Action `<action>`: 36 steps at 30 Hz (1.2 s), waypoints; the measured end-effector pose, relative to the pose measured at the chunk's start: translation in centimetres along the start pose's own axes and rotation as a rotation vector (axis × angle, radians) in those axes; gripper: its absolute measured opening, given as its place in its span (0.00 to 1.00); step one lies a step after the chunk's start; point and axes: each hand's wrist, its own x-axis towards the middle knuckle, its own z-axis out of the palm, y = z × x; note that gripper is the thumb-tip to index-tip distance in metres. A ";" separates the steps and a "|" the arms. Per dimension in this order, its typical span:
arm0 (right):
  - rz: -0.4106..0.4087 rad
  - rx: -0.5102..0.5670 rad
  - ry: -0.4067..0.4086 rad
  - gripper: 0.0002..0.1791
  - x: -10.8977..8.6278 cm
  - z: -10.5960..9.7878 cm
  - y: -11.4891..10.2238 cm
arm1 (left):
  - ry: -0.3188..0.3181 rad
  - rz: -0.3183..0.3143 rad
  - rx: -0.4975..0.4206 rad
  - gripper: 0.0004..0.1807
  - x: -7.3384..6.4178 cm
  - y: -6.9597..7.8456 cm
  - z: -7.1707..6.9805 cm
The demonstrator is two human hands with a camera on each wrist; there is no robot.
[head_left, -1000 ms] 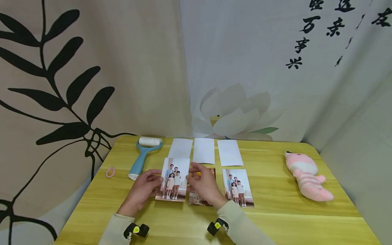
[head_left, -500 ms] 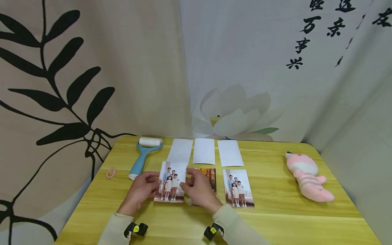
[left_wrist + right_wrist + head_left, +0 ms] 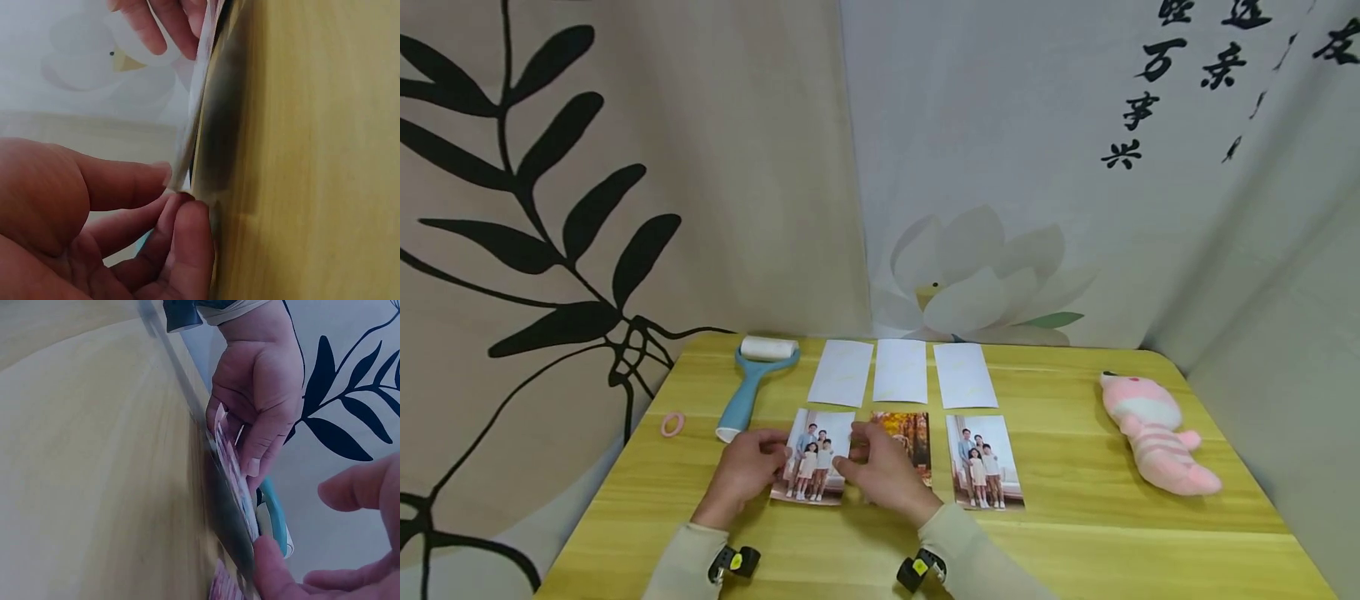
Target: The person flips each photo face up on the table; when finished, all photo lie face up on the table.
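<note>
L hand [image 3: 748, 467] pinching nearer edge, left family photo [image 3: 808, 479]; R hand [image 3: 887, 475] fingertip-touching opp. edge, thumb off. Best lowered level, w/o bending.

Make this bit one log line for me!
left hand: pinches family photo; right hand: touches opposite edge; autumn photo: partly hidden; white cards: row at back

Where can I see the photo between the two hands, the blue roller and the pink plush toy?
Held photo [image 3: 809, 458]: head view, middle of its picture side.
Blue roller [image 3: 743, 402]: head view, on the handle.
Pink plush toy [image 3: 1156, 437]: head view, on the striped body.
</note>
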 end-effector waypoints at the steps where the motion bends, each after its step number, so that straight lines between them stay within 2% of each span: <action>1: 0.001 -0.001 -0.008 0.40 0.0 0.0 0.0 | 0.005 0.006 0.025 0.18 0.0 0.0 0.0; 8: 0.026 -0.009 -0.042 0.42 -0.1 -0.2 0.8 | 0.013 0.041 0.177 0.17 0.1 -0.3 0.4; 16: 0.032 0.025 -0.070 0.42 0.0 -0.5 1.0 | -0.004 0.022 0.197 0.18 0.0 0.0 0.4; 22: 0.014 0.050 -0.083 0.42 0.0 -0.9 1.1 | 0.016 0.031 0.180 0.19 -0.1 0.3 0.4; 28: -0.037 0.022 -0.081 0.35 -0.1 -1.6 1.0 | 0.071 0.061 0.149 0.19 -0.2 1.1 0.9; 36: -0.128 -0.003 -0.061 0.23 0.2 -4.0 1.2 | 0.049 0.058 -0.010 0.16 1.0 3.2 3.1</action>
